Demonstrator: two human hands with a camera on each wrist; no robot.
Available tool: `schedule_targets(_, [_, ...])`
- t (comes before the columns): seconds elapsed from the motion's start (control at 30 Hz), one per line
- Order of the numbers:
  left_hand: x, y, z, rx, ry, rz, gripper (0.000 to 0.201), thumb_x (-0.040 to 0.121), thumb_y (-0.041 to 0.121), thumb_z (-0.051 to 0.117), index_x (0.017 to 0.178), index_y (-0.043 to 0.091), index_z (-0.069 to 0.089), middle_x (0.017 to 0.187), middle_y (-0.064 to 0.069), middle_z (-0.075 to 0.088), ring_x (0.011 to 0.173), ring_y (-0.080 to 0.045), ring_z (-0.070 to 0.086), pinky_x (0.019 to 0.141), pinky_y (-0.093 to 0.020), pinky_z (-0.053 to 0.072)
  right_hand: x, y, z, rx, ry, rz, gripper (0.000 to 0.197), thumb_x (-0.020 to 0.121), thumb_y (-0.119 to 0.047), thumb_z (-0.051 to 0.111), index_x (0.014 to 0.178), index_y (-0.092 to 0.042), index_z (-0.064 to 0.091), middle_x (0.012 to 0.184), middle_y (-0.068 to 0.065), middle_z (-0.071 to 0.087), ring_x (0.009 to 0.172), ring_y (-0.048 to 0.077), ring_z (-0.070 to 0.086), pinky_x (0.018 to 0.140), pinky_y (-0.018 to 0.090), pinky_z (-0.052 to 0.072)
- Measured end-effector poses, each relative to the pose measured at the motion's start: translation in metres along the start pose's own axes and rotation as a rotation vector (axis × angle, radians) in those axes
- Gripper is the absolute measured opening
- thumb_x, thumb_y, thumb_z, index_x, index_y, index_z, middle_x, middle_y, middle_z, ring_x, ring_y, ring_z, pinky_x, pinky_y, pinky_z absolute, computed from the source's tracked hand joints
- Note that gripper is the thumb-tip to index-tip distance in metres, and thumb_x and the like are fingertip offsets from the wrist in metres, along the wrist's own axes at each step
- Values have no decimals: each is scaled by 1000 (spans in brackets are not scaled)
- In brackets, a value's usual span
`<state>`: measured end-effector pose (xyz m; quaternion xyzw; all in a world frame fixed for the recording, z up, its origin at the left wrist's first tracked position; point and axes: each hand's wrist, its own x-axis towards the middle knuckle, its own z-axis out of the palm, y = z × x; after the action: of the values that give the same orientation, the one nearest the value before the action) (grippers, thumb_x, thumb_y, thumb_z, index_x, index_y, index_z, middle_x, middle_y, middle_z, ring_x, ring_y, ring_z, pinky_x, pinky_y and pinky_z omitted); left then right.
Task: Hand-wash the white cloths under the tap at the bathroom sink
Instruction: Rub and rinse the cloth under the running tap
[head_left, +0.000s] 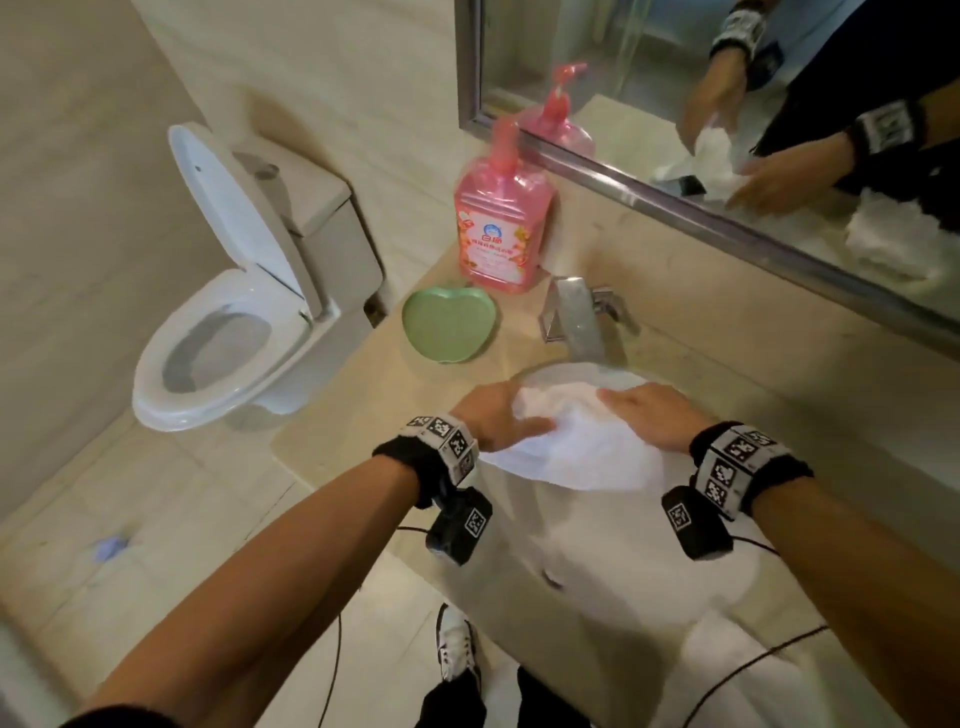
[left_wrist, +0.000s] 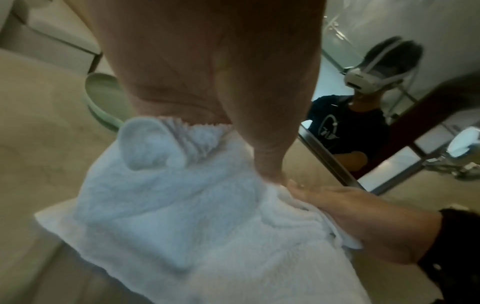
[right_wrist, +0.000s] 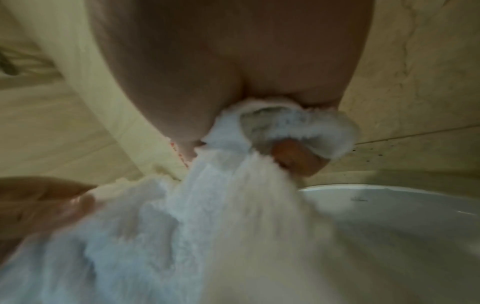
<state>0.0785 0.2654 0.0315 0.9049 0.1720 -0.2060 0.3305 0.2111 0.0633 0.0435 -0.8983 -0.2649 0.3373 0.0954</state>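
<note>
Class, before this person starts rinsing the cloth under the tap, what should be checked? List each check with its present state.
1. Both hands hold the white cloth: ok; left hand and right hand each grip an end.
2. Cloth over the sink: ok, though part drapes over the front edge.
3. Water running from the tap: cannot tell; no stream shows.
4. Soap bottle within reach: ok, upright on the counter.
5. Green dish clear of the sink: ok.
</note>
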Motion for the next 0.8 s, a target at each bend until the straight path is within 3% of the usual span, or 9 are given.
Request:
schedule_targets(0.13, [35, 17, 12, -115, -27, -54, 54, 102, 54, 32, 119, 11, 60, 124, -14, 62, 111, -31, 57, 86, -33, 39, 38, 6, -16, 271, 106, -62, 37, 104, -30, 47, 134, -12, 60, 130, 9, 65, 113, 26, 61, 83, 29, 44])
schedule_targets(0.23, [54, 27, 21, -112, -16, -100, 55, 101, 45, 42, 144, 9, 41, 150, -12, 44, 132, -30, 46, 105, -35, 35, 66, 0, -21, 373, 154, -105, 40, 106, -25, 41, 143, -16, 53, 135, 6, 63, 108, 24, 63, 85, 29, 46])
schedule_targets(0.3, [67, 30, 25, -140, 1, -105, 59, 101, 43, 45, 148, 9, 35, 153, -11, 39, 136, -28, 43, 110, -35, 33, 79, -2, -22, 389, 153, -112, 41, 105, -17, 40, 145, -13, 50, 140, 8, 59, 115, 26, 62, 95, 34, 48])
schedule_targets(0.37, [79, 32, 27, -217, 10, -106, 51, 99, 42, 49, 140, 12, 46, 144, -10, 51, 128, -29, 51, 107, -38, 39, 87, 1, -20, 381, 200, -131, 39, 103, -15, 41, 139, -8, 54, 133, 14, 63, 116, 29, 62, 100, 36, 48])
schedule_targets(0.47, [88, 35, 28, -268, 8, -106, 41, 99, 43, 49, 128, 14, 56, 130, -7, 61, 114, -27, 58, 99, -39, 45, 91, 6, -16, 274, 333, -140, 27, 98, -21, 42, 116, -13, 62, 85, 4, 69, 69, 14, 62, 64, 23, 50])
schedule_targets(0.5, [96, 37, 31, -263, 1, -116, 43, 100, 44, 44, 128, 13, 56, 130, -9, 61, 113, -27, 58, 99, -40, 45, 95, 12, -17, 284, 343, -124, 26, 98, -21, 42, 113, -14, 62, 83, 4, 69, 67, 15, 61, 61, 27, 50])
schedule_targets(0.6, [98, 36, 31, -261, 40, -141, 46, 105, 39, 31, 134, 10, 53, 137, -13, 57, 122, -31, 54, 103, -40, 42, 94, 11, -18, 357, 325, -157, 28, 97, -15, 41, 113, -12, 63, 104, 14, 71, 92, 33, 65, 84, 44, 54])
schedule_targets(0.73, [108, 44, 37, -290, 90, -169, 38, 103, 32, 39, 123, 8, 60, 119, -16, 66, 112, -35, 60, 94, -39, 48, 93, 21, -22, 272, 341, -171, 41, 101, -18, 40, 136, -26, 58, 108, 14, 72, 86, 28, 63, 83, 40, 54])
schedule_targets(0.8, [110, 46, 40, -282, 113, -134, 39, 103, 34, 39, 126, 11, 60, 123, -15, 65, 112, -34, 60, 95, -40, 47, 92, 26, -20, 250, 330, -176, 46, 102, -21, 41, 148, -26, 46, 124, 13, 68, 102, 28, 64, 94, 42, 52])
